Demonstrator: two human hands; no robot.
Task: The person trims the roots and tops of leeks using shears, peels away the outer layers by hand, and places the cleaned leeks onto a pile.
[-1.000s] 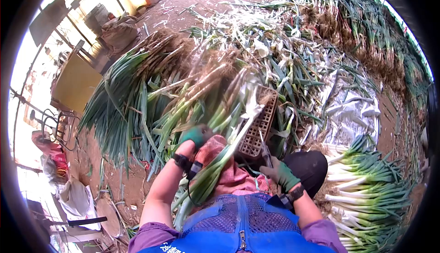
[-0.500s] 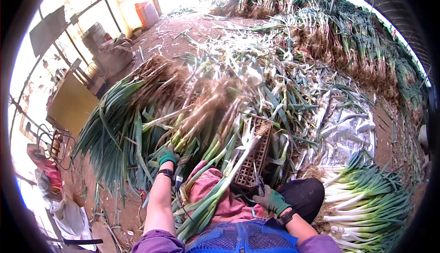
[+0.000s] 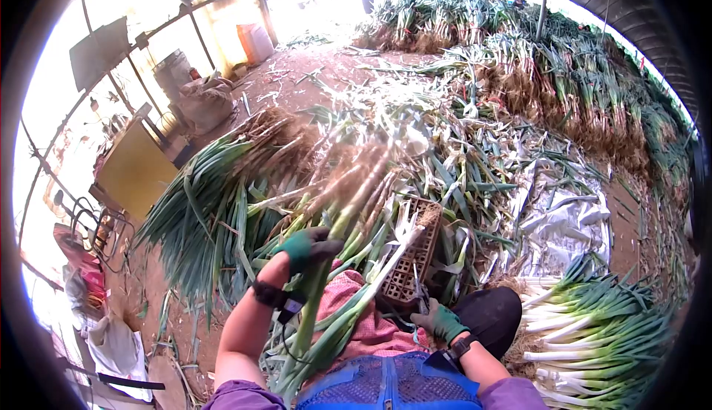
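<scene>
My left hand (image 3: 305, 250), in a green glove, is closed round a large green onion (image 3: 343, 224). Its roots point away from me and its leaves run down over my left thigh. Low on the right, my gloved right hand (image 3: 443, 323) grips a small tool with a thin metal blade (image 3: 420, 288). Between the hands, another green onion with a white shaft (image 3: 397, 253) slants across my lap and the brown plastic crate (image 3: 398, 285). Beyond my left hand lies a heap of untrimmed green onions (image 3: 204, 210), roots facing away.
Cleaned green onions (image 3: 571, 328) lie in a row at my right. Peeled leaves (image 3: 475, 165) litter the ground ahead, beside a white sheet (image 3: 567, 224). Tall stacks of onions (image 3: 578, 91) stand at the back right. A yellow board (image 3: 137, 172) and a sack (image 3: 204, 102) are at left.
My left hand has come up and right from the heap, bringing a green onion over my lap. My right hand has stayed almost in place with the tool. The view has shifted slightly.
</scene>
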